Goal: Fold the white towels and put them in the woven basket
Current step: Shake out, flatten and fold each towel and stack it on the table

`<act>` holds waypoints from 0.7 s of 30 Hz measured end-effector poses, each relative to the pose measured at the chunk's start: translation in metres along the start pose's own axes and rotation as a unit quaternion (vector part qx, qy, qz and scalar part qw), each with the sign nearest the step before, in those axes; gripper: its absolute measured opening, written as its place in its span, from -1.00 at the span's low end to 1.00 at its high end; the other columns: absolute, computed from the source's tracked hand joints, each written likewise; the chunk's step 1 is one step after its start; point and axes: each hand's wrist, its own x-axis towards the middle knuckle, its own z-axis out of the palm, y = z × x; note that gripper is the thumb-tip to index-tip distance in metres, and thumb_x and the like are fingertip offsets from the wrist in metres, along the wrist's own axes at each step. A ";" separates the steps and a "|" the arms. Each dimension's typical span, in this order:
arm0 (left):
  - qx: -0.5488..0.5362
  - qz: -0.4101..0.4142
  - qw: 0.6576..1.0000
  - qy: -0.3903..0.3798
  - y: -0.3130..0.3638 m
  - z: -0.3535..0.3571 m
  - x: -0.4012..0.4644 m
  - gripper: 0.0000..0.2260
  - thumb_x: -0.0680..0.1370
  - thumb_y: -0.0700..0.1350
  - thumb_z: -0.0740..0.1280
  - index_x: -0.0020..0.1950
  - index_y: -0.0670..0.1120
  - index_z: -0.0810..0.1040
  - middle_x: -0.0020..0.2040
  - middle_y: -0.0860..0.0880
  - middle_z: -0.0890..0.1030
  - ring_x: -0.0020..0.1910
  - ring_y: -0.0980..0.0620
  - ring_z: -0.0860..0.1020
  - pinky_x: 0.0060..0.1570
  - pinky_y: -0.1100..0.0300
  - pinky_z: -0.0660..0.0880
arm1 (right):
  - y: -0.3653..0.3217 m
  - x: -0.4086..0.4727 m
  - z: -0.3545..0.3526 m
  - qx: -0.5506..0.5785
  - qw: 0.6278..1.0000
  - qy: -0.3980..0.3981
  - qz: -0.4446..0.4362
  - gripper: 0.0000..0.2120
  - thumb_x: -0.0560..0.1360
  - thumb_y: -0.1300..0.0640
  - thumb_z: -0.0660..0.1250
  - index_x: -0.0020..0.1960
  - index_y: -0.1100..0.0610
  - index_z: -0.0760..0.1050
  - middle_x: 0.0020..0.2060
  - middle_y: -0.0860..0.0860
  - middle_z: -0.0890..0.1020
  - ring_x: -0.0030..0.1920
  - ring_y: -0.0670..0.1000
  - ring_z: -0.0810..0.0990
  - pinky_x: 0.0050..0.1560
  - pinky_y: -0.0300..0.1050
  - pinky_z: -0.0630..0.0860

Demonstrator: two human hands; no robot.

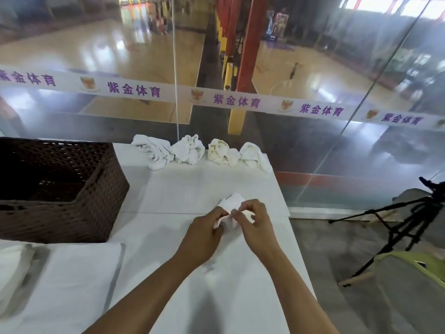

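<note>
A small crumpled white towel (233,204) is held just above the white table (192,184), near its middle. My left hand (204,233) pinches the towel's left edge and my right hand (255,225) pinches its right edge, fingers curled round the cloth. Several more crumpled white towels (190,150) lie in a row along the table's far edge. The dark brown woven basket (103,189) stands at the left of the table, and what I can see of its inside looks dark and bare.
A glass wall with a white printed band (231,100) runs just behind the table. A black tripod (404,225) stands on the floor to the right. White folded cloth (14,268) lies at the near left. The table's right edge (289,218) drops to the floor.
</note>
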 end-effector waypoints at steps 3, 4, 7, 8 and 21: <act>-0.013 0.014 1.000 -0.011 0.009 -0.027 -0.002 -0.89 0.62 -0.20 0.24 0.00 0.01 0.45 -0.24 0.16 0.56 -0.27 0.19 0.50 -0.29 0.33 0.35 | -0.007 -0.010 -0.002 0.006 0.991 -0.122 -0.054 -0.44 0.48 0.33 0.39 0.36 -0.11 0.38 0.27 -0.15 0.53 0.31 -0.22 0.47 0.15 -0.37 0.46; -0.013 0.014 1.000 -0.015 0.012 -0.036 -0.001 -0.90 0.63 -0.18 0.24 -0.03 0.02 0.43 -0.25 0.12 0.54 -0.30 0.17 0.47 -0.32 0.33 0.34 | -0.010 -0.011 -0.001 -0.012 0.986 -0.155 -0.062 -0.38 0.47 0.36 0.39 0.39 -0.13 0.38 0.22 -0.13 0.56 0.25 -0.24 0.50 0.10 -0.40 0.47; -0.011 0.026 0.999 -0.019 0.023 -0.058 0.003 -0.85 0.61 -0.21 0.25 -0.09 0.03 0.44 -0.24 0.06 0.54 -0.31 0.15 0.42 -0.32 0.33 0.34 | -0.017 -0.008 0.005 -0.078 0.981 -0.169 -0.056 -0.73 0.49 0.24 0.45 0.05 -0.11 0.57 -0.21 -0.16 0.56 -0.21 -0.18 0.51 -0.18 -0.33 0.41; -0.007 0.033 0.999 -0.016 0.026 -0.064 0.004 -0.84 0.60 -0.23 0.25 -0.09 0.02 0.46 -0.22 0.05 0.56 -0.30 0.14 0.43 -0.31 0.34 0.34 | -0.017 -0.006 0.006 -0.102 0.978 -0.172 -0.051 -0.87 0.49 0.17 0.47 -0.11 -0.03 0.56 -0.32 -0.15 0.48 -0.31 -0.15 0.42 -0.23 -0.29 0.34; 0.169 0.092 0.977 0.096 0.068 -0.158 0.073 -0.86 0.65 -0.09 0.21 0.15 0.13 0.46 -0.03 0.11 0.64 -0.09 0.04 0.56 -0.10 0.09 0.47 | -0.097 0.076 -0.100 -0.347 0.908 -0.230 -0.050 -0.80 0.43 -0.12 0.53 -0.12 -0.03 0.58 -0.14 -0.05 0.64 -0.10 0.06 0.61 0.00 -0.02 0.56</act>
